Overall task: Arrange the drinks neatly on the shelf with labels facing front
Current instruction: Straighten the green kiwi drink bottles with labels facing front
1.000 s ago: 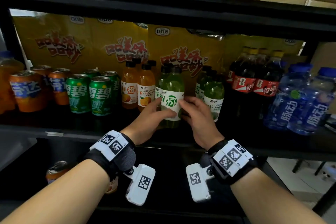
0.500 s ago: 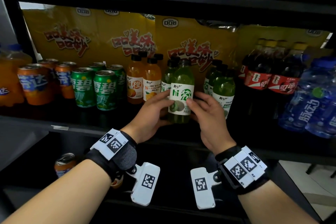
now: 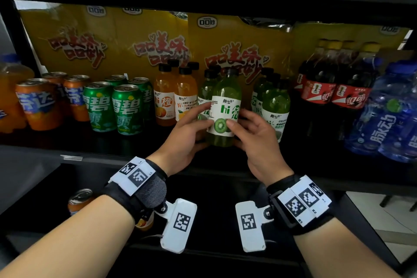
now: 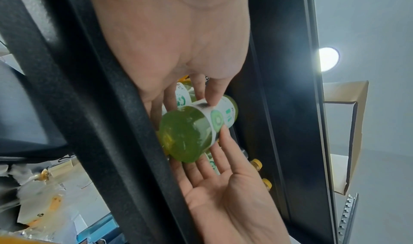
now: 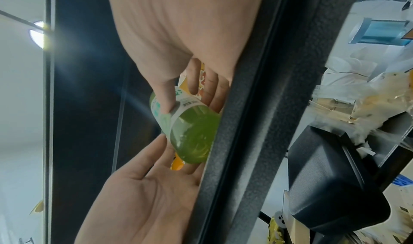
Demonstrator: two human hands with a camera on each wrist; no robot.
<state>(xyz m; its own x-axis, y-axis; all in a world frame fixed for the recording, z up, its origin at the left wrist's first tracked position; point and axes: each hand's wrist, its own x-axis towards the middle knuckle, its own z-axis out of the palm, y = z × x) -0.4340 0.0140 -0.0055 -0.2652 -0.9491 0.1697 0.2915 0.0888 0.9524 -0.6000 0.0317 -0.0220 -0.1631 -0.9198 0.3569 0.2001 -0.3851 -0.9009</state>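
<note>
In the head view, a green bottle (image 3: 222,108) is being held upright at the front of the shelf (image 3: 135,151), between the orange bottles (image 3: 174,99) and the other green bottles (image 3: 274,106); it is being pinched at the label by the thumbs and fingertips of the left hand (image 3: 189,140) and the right hand (image 3: 255,142), and the label is being shown nearly front-on, its right part running round the side. In the left wrist view, the bottle (image 4: 190,133) is being seen from below, gripped by fingers (image 4: 214,92) on both flanks. In the right wrist view, the same two-sided grip on the bottle (image 5: 192,127) is being shown. The label-turning step is judged to be in hand; a slight further twist and a release in line with the row are being called for next.
</note>
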